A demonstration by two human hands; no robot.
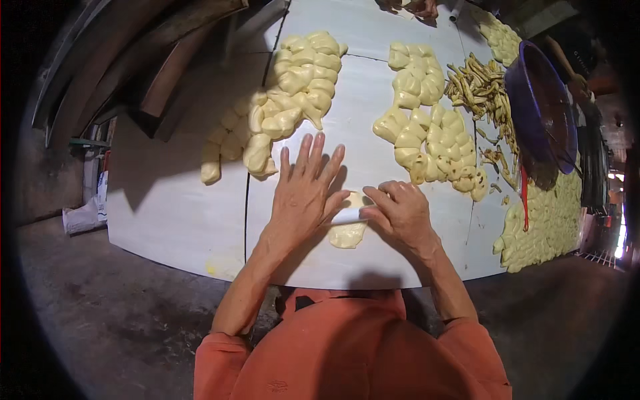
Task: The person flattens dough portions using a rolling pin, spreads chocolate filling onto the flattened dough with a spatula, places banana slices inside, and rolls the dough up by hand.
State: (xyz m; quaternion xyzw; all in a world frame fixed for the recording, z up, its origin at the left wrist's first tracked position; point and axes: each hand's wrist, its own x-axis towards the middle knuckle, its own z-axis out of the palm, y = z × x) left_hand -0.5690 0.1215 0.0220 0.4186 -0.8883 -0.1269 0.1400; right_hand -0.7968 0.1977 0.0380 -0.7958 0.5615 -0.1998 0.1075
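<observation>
A small flattened piece of pale dough lies on the white table before me. Across it rests a short white rolling pin, visible only between my hands. My left hand is laid over the pin's left end, its fingers stretched out and spread toward the far side. At the other end, my right hand has its fingers curled over the pin, with the thumb near the dough. Beyond my left hand are many shiny dough lumps packed together. Another cluster of dough pieces, some with brown filling showing, lies beyond my right hand.
Brown, banana-like strips are heaped beside a large purple basin at right. A thin red object lies near more flattened dough. Wooden boards jut in at upper left. Another person's hands are at the far edge.
</observation>
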